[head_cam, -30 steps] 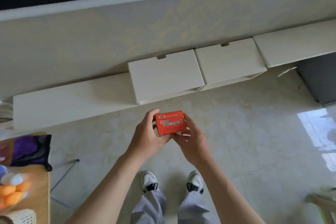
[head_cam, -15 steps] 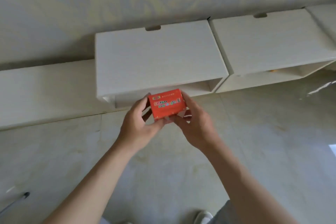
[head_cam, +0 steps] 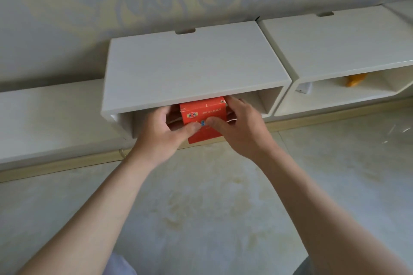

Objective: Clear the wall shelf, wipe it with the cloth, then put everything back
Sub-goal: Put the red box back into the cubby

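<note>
A small red box (head_cam: 202,110) with printed lettering sits at the mouth of the white wall shelf cubby (head_cam: 192,69), partly under its top board. My left hand (head_cam: 159,131) grips the box's left side, thumb on its front. From the other side my right hand (head_cam: 240,127) holds it, thumb pressed beside the left thumb and fingers reaching inside the cubby. The box's far end is hidden inside the shelf.
A second white cubby (head_cam: 342,51) stands to the right, with an orange object (head_cam: 355,79) and a small white item (head_cam: 304,89) inside. A long low white ledge (head_cam: 51,114) runs to the left. Below lies glossy pale floor tile (head_cam: 212,207); patterned wallpaper above.
Both hands have carried the red box forward from in front of the shelf into the left cubby's opening. The view has moved closer to the shelf.
</note>
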`<move>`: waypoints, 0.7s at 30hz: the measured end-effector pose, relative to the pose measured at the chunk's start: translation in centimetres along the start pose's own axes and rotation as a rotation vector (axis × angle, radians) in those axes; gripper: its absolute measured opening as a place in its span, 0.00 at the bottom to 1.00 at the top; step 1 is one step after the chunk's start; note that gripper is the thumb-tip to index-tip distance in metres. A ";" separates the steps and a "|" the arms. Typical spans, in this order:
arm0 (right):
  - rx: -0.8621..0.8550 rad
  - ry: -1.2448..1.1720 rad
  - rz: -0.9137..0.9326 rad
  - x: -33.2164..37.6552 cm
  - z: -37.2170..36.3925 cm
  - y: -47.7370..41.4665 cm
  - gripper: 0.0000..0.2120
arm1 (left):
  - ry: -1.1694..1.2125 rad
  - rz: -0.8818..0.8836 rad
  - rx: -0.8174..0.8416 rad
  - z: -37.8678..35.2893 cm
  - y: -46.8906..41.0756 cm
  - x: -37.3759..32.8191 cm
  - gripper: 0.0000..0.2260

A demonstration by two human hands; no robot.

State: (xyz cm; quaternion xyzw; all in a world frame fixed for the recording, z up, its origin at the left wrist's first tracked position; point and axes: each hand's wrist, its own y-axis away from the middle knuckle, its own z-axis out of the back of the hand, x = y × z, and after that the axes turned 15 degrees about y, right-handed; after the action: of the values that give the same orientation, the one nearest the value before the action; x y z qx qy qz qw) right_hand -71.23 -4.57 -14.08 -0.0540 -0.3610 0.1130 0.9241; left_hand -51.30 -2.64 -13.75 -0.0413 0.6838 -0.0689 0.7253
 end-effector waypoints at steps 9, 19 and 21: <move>-0.043 -0.064 -0.073 -0.1 -1.2 -3.3 0.11 | -0.240 0.019 -0.039 0.1 -3.6 1.7 0.18; -0.081 -0.070 -0.176 -1.6 -2.4 -5.5 0.20 | -0.596 -0.012 0.027 0.7 -6.3 4.6 0.30; -0.093 0.072 -0.174 -1.7 -2.6 -5.4 0.20 | -0.607 -0.002 -0.008 0.6 -6.4 4.9 0.29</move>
State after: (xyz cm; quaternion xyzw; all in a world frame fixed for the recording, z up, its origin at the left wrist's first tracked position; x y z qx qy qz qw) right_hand -69.76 -10.23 -16.12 -0.0696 -0.3355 0.0135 0.9394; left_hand -50.67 -9.77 -17.52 -0.0636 0.4359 -0.0517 0.8962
